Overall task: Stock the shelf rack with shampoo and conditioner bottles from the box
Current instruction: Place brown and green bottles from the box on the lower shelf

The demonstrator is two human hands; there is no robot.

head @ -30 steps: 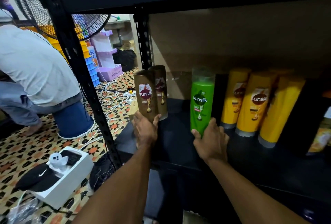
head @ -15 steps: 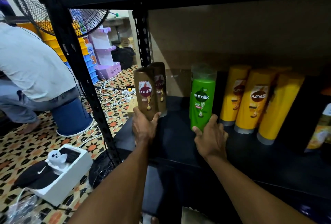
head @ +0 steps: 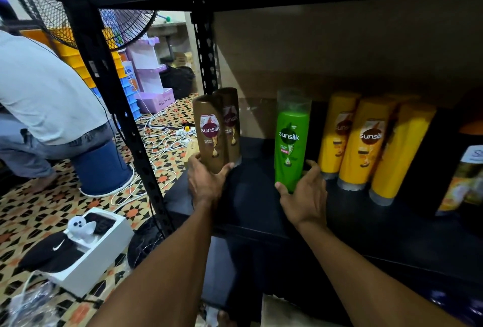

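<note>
My left hand (head: 206, 183) grips the base of a brown Sunsilk bottle (head: 209, 130), held upright at the left end of the black shelf (head: 261, 206); a second brown bottle (head: 231, 123) stands just behind it. My right hand (head: 304, 196) holds the lower part of a green Sunsilk bottle (head: 291, 144), upright near the shelf's middle, with another green bottle partly hidden behind it. Three yellow Sunsilk bottles (head: 366, 141) stand in a row to the right. The box is not in view.
A dark bottle with a pale label (head: 467, 170) stands at the far right of the shelf. The rack's black post (head: 115, 107) runs down the left. Beyond it, a person sits on a blue stool (head: 102, 170); a fan, cables and a white box (head: 86, 248) are on the patterned floor.
Both bottles have been lifted slightly and moved a little deeper over the shelf. My hands keep the same grips.
</note>
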